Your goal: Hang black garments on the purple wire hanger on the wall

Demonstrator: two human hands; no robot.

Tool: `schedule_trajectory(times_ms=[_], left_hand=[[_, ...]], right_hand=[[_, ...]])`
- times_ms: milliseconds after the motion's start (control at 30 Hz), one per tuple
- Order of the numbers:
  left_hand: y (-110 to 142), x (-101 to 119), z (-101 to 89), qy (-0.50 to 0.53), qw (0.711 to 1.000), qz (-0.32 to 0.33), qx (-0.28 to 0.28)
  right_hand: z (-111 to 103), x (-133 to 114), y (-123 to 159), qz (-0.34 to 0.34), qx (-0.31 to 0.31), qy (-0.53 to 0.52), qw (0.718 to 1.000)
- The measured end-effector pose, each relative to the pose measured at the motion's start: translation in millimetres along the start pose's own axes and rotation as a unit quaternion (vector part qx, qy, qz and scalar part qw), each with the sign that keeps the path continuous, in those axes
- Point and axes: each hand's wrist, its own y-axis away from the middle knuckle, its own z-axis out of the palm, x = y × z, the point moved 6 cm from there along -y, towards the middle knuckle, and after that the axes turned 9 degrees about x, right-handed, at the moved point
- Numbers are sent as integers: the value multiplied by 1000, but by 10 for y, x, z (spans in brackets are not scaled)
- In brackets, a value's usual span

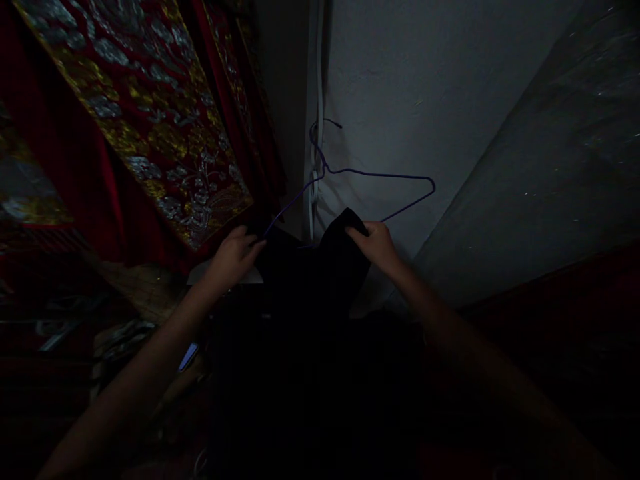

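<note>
A thin blue-purple wire hanger hangs by its hook in front of the pale wall, its right arm bare. A black garment lies over the hanger's left arm, and its lower part merges into the darkness. My left hand pinches the garment's edge near the hanger's left end. Between the thumb and fingers of my right hand is the garment's other upper corner, raised just below the bare right arm. The garment's exact kind cannot be made out in this dim light.
Red cloth with gold and silver embroidery hangs at the upper left. A pale cable or pipe runs down the wall corner. Clear plastic sheeting covers the right side. Someone's hand near a lit phone shows at the lower left.
</note>
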Motion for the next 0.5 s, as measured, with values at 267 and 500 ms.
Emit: schedule_trajectory(times_ms=[267,500], left_hand=[[-670,367,-94,156,980,31,116],[-740,307,-111,48,997,54,21]], right_hand=[[-8,-194,165,-78,12,-50,996],[-1091,95,-446,-122,241,47,962]])
